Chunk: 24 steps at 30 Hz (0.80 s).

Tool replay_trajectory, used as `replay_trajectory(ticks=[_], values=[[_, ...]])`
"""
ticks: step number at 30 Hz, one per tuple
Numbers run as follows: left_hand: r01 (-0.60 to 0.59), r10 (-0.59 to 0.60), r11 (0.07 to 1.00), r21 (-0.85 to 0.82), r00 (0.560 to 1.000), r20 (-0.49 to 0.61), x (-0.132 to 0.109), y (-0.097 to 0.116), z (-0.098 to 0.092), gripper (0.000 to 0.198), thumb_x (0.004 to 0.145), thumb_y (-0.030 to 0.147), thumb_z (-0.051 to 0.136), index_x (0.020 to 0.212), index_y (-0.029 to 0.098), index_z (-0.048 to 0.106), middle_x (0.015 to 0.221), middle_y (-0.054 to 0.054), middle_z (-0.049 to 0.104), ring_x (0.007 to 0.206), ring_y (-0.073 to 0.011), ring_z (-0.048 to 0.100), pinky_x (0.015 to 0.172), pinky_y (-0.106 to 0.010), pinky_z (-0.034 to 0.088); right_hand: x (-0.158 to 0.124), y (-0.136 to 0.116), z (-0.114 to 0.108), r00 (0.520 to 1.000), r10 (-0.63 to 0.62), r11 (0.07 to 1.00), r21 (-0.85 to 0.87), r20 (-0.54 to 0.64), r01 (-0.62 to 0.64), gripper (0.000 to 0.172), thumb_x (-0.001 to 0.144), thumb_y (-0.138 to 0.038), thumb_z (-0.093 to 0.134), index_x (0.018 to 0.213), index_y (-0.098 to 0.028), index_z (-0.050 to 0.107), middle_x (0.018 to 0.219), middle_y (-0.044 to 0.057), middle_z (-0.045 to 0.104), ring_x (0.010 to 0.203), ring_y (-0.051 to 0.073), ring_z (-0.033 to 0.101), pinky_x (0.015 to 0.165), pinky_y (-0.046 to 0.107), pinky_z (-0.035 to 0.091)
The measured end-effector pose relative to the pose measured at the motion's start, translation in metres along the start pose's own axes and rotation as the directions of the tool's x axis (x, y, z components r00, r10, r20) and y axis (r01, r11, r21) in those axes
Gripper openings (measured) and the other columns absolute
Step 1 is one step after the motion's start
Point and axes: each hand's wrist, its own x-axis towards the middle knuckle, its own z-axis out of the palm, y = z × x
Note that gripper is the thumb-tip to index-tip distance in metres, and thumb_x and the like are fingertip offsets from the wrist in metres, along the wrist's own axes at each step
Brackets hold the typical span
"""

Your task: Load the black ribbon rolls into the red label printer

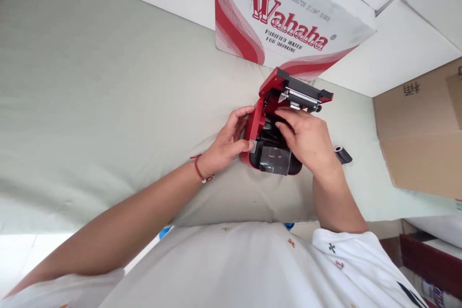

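Nearest, at the lower middle of the frame, is the white shirt (202,264). Just right of the frame's centre the red device (255,122) stands open on the pale cloth (108,82), and a glossy dark film (275,160) lies over its near edge; pulled askew, the film could crease or tear.

The left hand (233,137) is closed around the device's left wall, thumb on a grey tab (253,147) at the near corner. If that thumb slips, the device could twist, since the cloth is wrinkled and may slide with it.

The right hand (310,139) reaches in from the right, thumb and forefinger apart; whether they pinch anything inside I cannot tell. Its fingers sit under the raised lid (269,85) and its roller (299,98), so a lid dropping shut could nip them.

Right of that hand lies a small black roll (342,155); a stray wrist could knock it away. Farther off, at the upper middle, the white carton (288,24) stands close behind the lid, which might catch it if pushed back.
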Motion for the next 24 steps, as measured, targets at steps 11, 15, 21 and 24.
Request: replay_trajectory(ticks=[11,15,21,24], values=[[-0.007,0.011,0.997,0.072,0.999,-0.053,-0.009,0.011,0.004,0.081,0.102,0.062,0.094,0.171,0.037,0.06,0.186,-0.011,0.061,0.173,-0.0403,0.062,0.148,-0.066,0.053,-0.09,0.008,-0.016,0.87,-0.443,0.829,0.27,-0.217,0.489,0.023,0.114,-0.013,0.079,0.134,-0.018,0.087,0.141,0.012,0.093,0.149,0.028,0.081,0.128,0.046,0.07],[-0.103,0.125,0.957,0.272,0.99,-0.062,-0.015,0.012,0.006,0.073,0.112,0.069,0.08,0.175,0.039,0.058,0.191,-0.013,0.052,0.184,-0.0411,0.048,0.155,-0.069,0.042,-0.103,0.009,0.01,0.875,-0.417,0.851,0.234,-0.245,0.471,0.035,0.115,-0.011,0.076,0.148,-0.021,0.083,0.152,0.011,0.09,0.159,0.027,0.078,0.143,0.054,0.06],[-0.228,0.247,0.837,0.497,0.969,0.028,-0.021,0.021,0.017,0.089,0.109,0.064,0.087,0.185,0.043,0.045,0.198,-0.014,0.038,0.193,-0.0448,0.03,0.159,-0.075,0.027,-0.103,0.01,0.011,0.871,-0.421,0.845,0.241,-0.252,0.477,0.037,0.116,-0.013,0.074,0.15,-0.024,0.083,0.152,0.01,0.091,0.16,0.025,0.078,0.146,0.054,0.057],[-0.207,0.218,0.866,0.455,0.975,0.029,-0.022,0.023,0.019,0.094,0.109,0.062,0.089,0.187,0.043,0.04,0.202,-0.015,0.032,0.196,-0.0457,0.026,0.16,-0.076,0.024,-0.099,0.013,0.0,0.883,-0.395,0.844,0.281,-0.253,0.457,0.038,0.119,-0.02,0.074,0.155,-0.028,0.082,0.155,0.01,0.089,0.157,0.028,0.08,0.141,0.057,0.062]])
